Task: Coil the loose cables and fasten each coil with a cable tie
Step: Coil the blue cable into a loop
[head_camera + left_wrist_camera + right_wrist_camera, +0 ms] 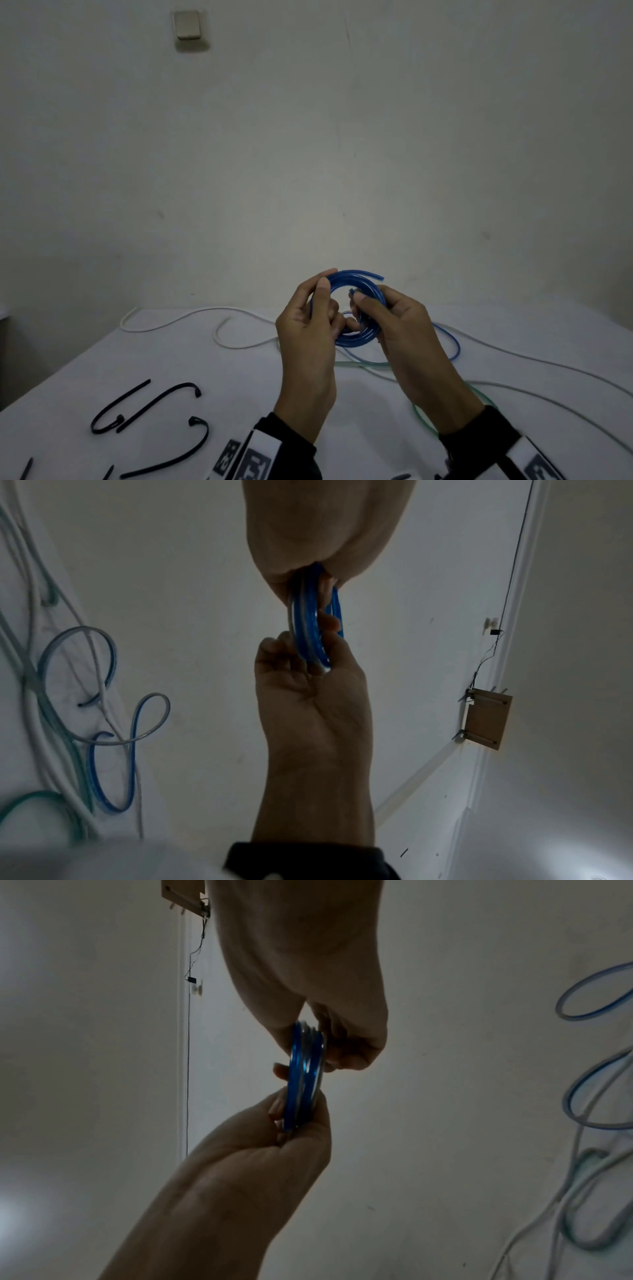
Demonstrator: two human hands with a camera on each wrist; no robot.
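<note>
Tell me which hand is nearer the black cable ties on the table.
Left. The left hand grips the blue coil on the side toward the cable ties; the right hand grips its far side.

A pale wall [308,154] filled most of the head view, with a cream switch plate [187,24] in its upper left. A white table surface [171,370] spread across the lower frame. In the left wrist view, a small wooden board [486,719] hung at the right, under a thin dark wire [514,561].
</note>
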